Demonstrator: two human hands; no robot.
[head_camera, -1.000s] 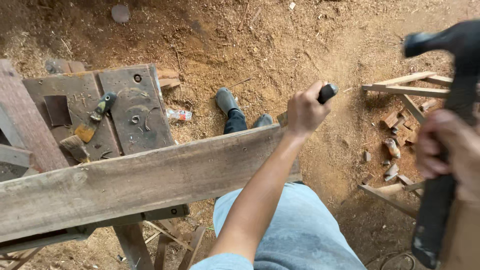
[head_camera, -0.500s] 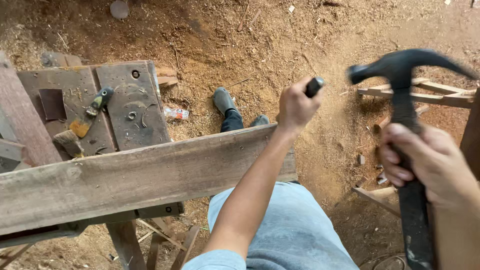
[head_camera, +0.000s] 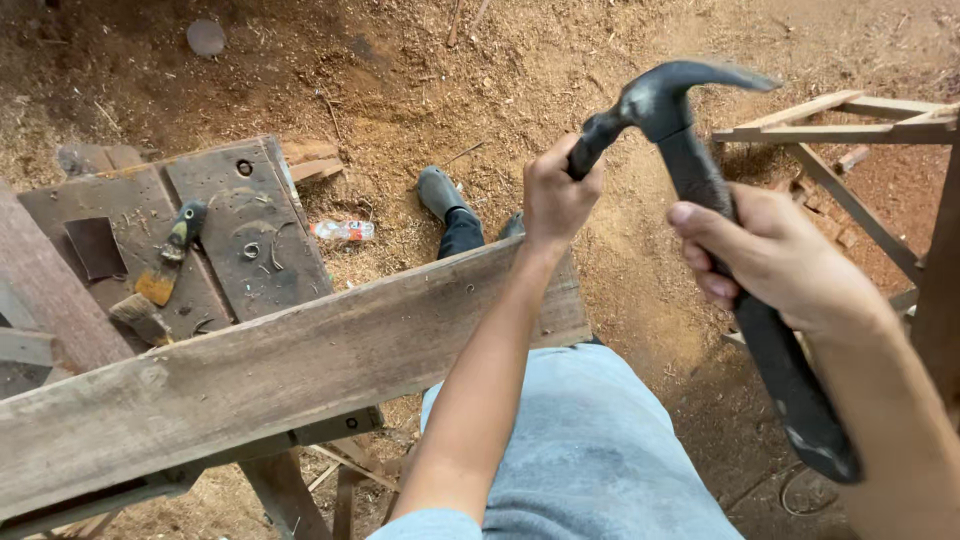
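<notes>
Right hand (head_camera: 775, 260) wrapped tight round the dark shaft of a claw hammer (head_camera: 700, 180), fingers closed well up toward the head, giving short, controlled reach rather than a full swing. Hammer head raised at centre right, claw pointing right, striking face turned left toward the left hand (head_camera: 555, 195). Left hand fisted, fingers closed on a slim dark tool (head_camera: 592, 148) whose upper end pokes out toward the hammer face, apparently touching or just beside it; kind of tool too hidden to tell. Fist poised just above the right end of a long weathered plank (head_camera: 280, 380), lying slantwise across a low wooden desk (head_camera: 245, 235) at left, near edge overhanging so the end sits free over the lap. On the desk, far left, a worn paintbrush (head_camera: 170, 255) and a dark flat square, well apart from the hands. Sawdust-strewn floor (head_camera: 400, 90) below, a small bottle (head_camera: 343, 230) beside one shoe, a bare wooden frame (head_camera: 850, 110) at far right.
</notes>
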